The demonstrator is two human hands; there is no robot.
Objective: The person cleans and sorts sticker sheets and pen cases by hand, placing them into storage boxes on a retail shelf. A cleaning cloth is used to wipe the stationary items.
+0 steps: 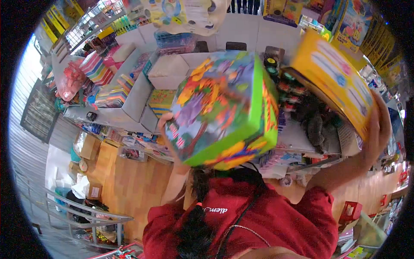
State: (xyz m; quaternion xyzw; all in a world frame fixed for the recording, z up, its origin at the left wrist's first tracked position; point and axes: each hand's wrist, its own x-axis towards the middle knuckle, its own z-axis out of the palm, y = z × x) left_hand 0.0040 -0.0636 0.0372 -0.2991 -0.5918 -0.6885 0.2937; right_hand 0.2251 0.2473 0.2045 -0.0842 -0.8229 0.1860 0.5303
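Observation:
A large cube-shaped cardboard box (215,108) with a colourful cartoon print and lime green edges is held up tilted at the centre. My left hand (167,129) grips its left side, the fingertips curling over the edge; the rest of that hand is partly hidden by the box. On the right, a yellow open-topped box (334,73) with pictures of utensil-like items on its side is raised and tilted, slightly blurred. My right hand (378,118) is closed on its lower right end. What lies inside the yellow box cannot be seen.
A white shelf tray (142,101) with stacked packs stands behind on the left. Dark and red small goods (297,93) fill the shelf between the boxes. A metal railing (82,216) runs at lower left beside the wooden floor (138,185). Hanging packs line the back.

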